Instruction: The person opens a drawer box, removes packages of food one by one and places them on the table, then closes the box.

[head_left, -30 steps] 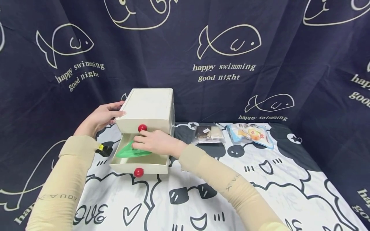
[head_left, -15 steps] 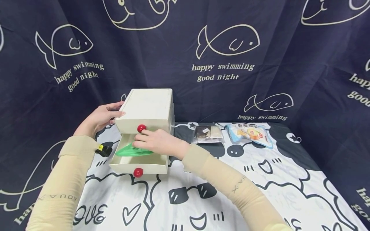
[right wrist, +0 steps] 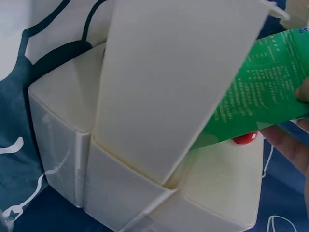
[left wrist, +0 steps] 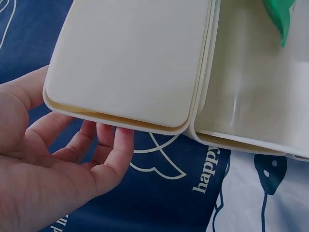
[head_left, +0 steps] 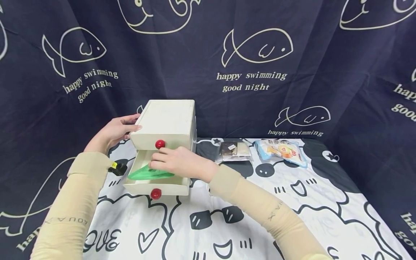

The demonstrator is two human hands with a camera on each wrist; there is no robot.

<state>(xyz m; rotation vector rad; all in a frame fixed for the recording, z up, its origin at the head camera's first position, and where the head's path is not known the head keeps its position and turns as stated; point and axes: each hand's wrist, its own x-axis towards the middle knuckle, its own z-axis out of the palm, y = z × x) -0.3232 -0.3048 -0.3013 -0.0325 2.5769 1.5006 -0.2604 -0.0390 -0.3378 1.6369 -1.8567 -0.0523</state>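
Observation:
A small white drawer cabinet (head_left: 169,115) with red knobs stands at the left of the table, its lower drawer (head_left: 157,189) pulled out. My left hand (head_left: 112,133) rests against the cabinet's left side, thumb at the top edge and fingers loosely bent along the side in the left wrist view. Over the pulled-out drawer, my right hand (head_left: 178,162) pinches a green packet (head_left: 146,173). Small pale print covers the green packet (right wrist: 260,87) in the right wrist view, where the thumb lies on its face and a finger shows below. The right fingertips are hidden in the head view.
A clear packet with dark and beige contents (head_left: 234,151) lies right of the cabinet. Beside it is a blue-and-white snack bag (head_left: 282,151). A black item with a yellow mark (head_left: 117,169) is by the left wrist. A dark curtain (head_left: 208,72) hangs behind the patterned tablecloth (head_left: 260,224).
The green packet has tilted flatter over the drawer, its tip reaching slightly further left. My right wrist has shifted slightly right. The left hand stays against the cabinet.

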